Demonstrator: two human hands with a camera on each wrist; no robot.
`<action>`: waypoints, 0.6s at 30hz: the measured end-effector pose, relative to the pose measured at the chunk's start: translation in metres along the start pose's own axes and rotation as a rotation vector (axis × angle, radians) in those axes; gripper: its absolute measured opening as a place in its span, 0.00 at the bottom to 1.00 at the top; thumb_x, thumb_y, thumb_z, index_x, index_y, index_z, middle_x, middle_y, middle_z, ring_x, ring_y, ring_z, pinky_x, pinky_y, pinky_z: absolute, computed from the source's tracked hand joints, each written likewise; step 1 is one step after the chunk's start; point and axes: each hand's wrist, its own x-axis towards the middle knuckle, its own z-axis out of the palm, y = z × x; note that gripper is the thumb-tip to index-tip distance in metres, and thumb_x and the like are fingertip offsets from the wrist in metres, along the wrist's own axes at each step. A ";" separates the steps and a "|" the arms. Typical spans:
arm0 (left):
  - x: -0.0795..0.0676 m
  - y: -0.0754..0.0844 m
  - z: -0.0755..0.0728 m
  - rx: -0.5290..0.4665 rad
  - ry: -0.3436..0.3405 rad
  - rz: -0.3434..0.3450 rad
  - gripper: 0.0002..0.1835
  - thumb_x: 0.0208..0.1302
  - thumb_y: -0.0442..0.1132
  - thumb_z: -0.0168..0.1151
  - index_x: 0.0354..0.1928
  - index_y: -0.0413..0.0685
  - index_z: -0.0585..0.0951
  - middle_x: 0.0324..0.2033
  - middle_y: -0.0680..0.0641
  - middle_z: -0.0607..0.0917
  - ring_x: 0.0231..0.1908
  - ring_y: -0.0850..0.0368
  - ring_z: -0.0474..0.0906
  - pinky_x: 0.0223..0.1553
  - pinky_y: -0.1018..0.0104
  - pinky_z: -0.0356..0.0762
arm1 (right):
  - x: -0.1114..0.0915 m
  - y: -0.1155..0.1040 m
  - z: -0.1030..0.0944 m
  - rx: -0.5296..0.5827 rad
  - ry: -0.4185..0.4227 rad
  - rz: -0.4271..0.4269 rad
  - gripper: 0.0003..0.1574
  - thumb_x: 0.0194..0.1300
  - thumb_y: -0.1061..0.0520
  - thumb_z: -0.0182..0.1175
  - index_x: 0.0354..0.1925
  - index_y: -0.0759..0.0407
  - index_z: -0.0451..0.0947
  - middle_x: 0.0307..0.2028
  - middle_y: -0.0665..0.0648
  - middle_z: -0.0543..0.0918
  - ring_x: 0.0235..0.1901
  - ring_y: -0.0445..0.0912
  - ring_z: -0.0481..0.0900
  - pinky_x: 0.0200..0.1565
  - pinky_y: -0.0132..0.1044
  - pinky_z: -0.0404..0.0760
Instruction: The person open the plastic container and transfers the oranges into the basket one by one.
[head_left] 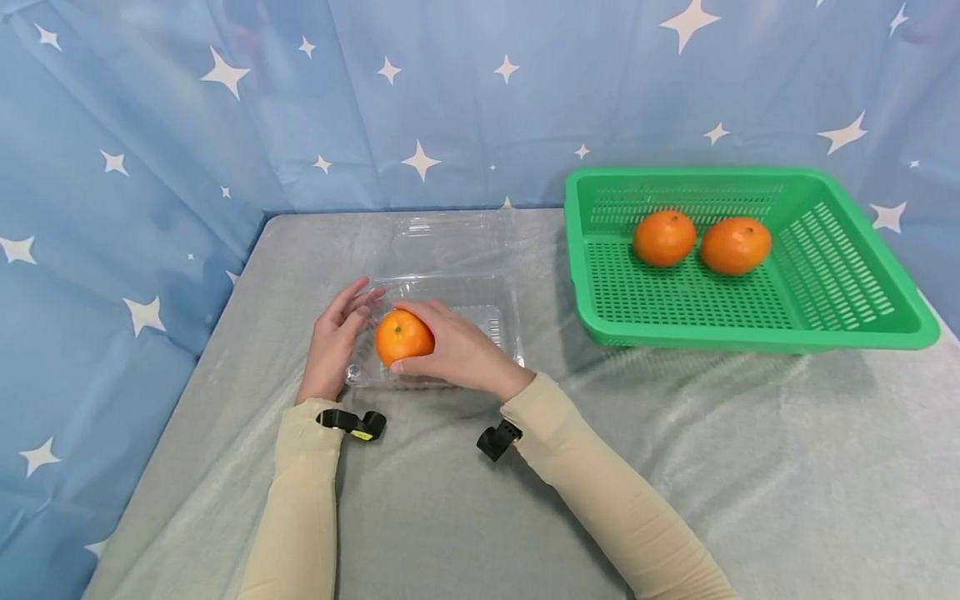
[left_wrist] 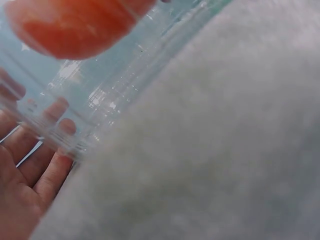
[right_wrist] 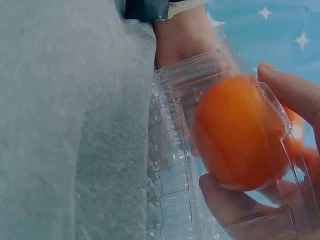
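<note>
My right hand [head_left: 461, 348] grips an orange [head_left: 405, 335] between thumb and fingers, at the left end of a clear plastic container [head_left: 491, 292]. The right wrist view shows the same orange [right_wrist: 240, 135] through the container's clear wall, with fingers around it. My left hand [head_left: 330, 346] is beside the container's left side, its fingers loosely extended. In the left wrist view those fingers [left_wrist: 50, 175] lie against or just behind the clear wall; whether they press on it I cannot tell. The container's hinged lid [head_left: 450, 237] lies folded back behind it.
On the right stands a green plastic basket [head_left: 750, 337] holding two more oranges, one on the left [head_left: 664, 238] and one beside it [head_left: 736, 246]. A grey cloth [head_left: 450, 500] covers the table. Blue star-printed curtains [head_left: 465, 108] hang behind and to the left.
</note>
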 end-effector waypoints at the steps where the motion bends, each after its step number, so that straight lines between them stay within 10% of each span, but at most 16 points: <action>1: 0.000 0.000 0.000 -0.001 -0.001 0.001 0.22 0.67 0.37 0.45 0.62 0.58 0.64 0.56 0.45 0.72 0.56 0.52 0.67 0.54 0.54 0.65 | 0.000 0.000 0.000 0.000 0.000 0.005 0.49 0.46 0.35 0.64 0.64 0.44 0.58 0.54 0.46 0.66 0.42 0.40 0.70 0.42 0.38 0.74; 18: 0.007 -0.018 -0.004 0.000 0.018 0.003 0.21 0.66 0.41 0.48 0.60 0.64 0.66 0.53 0.51 0.75 0.54 0.58 0.69 0.52 0.57 0.67 | -0.001 0.001 -0.009 0.052 -0.010 0.038 0.51 0.44 0.30 0.61 0.64 0.40 0.56 0.56 0.44 0.66 0.43 0.39 0.70 0.41 0.37 0.74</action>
